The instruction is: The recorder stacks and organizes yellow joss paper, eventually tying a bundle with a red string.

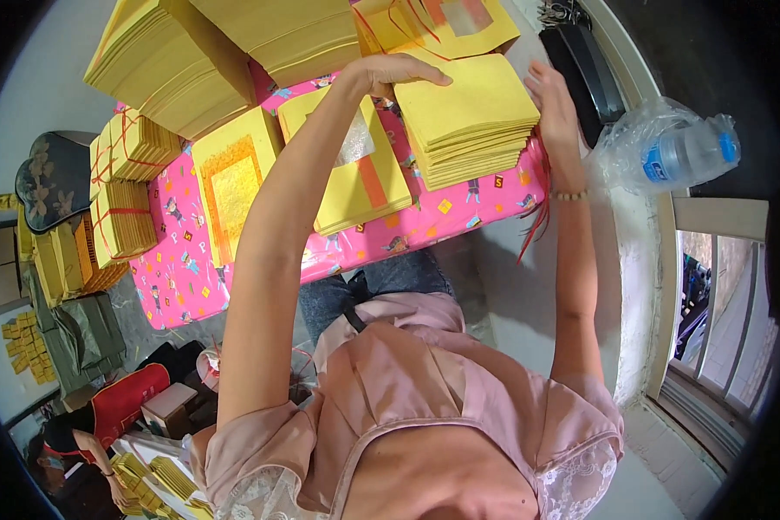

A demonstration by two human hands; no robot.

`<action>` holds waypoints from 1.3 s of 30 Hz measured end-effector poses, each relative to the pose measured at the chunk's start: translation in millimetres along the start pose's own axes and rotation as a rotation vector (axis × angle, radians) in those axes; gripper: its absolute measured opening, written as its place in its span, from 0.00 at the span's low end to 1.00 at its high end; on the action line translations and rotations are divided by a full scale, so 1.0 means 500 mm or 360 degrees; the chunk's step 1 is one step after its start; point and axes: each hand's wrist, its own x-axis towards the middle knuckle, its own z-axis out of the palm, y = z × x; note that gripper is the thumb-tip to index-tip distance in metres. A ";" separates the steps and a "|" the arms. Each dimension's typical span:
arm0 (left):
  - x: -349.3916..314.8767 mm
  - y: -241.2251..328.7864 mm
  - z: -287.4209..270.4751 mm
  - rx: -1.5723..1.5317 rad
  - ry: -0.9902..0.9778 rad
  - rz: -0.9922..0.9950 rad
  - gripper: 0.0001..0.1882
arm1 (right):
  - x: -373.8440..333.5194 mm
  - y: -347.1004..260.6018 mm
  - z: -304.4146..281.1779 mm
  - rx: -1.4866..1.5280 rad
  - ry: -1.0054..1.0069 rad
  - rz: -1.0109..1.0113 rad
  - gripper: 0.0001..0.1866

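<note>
A thick stack of yellow joss paper (468,108) sits on the pink patterned tablecloth (485,208), its lower sheets slightly uneven. My left hand (399,74) is at the stack's far left corner, thumb lying on the top sheet, the other fingers partly hidden past the edge. Along the right side is my right hand (553,108), fingers apart and somewhat blurred, beside the stack. Red strings (539,204) hang over the table's right edge just below it. Left of the stack lies joss paper with a silver foil square (354,143) and an orange strip.
Tall yellow paper stacks (160,65) stand at the far left, near string-tied bundles (123,224). A plastic bottle (685,160) in clear wrap rests on the right ledge (633,286). At lower left, another person in a red vest (130,403) handles yellow bundles.
</note>
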 end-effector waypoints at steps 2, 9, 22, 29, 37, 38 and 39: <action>0.000 0.007 0.002 -0.0007 -0.0065 0.0026 0.49 | -0.058 -0.006 0.007 0.0809 0.0487 0.0532 0.24; -0.008 0.024 0.014 -0.0083 -0.0178 0.0012 0.49 | -0.242 0.101 0.066 0.0478 0.0427 0.0340 0.24; 0.032 -0.018 0.000 -0.0004 -0.0016 0.0064 0.45 | -0.207 0.072 0.084 0.0419 0.0285 0.0455 0.18; 0.040 -0.040 -0.018 0.0149 0.0133 0.0071 0.45 | -0.187 0.060 0.103 0.0656 0.0382 0.0391 0.17; 0.029 -0.022 -0.003 0.0065 0.0052 0.0018 0.48 | -0.184 0.069 0.085 0.0675 0.0381 0.0633 0.17; 0.037 -0.033 -0.015 0.0029 -0.0006 0.0067 0.46 | -0.177 0.066 0.085 0.0661 0.0350 0.0708 0.17; 0.043 -0.047 -0.026 -0.0007 -0.0062 0.0117 0.44 | -0.172 0.072 0.090 0.0668 0.0334 0.0707 0.17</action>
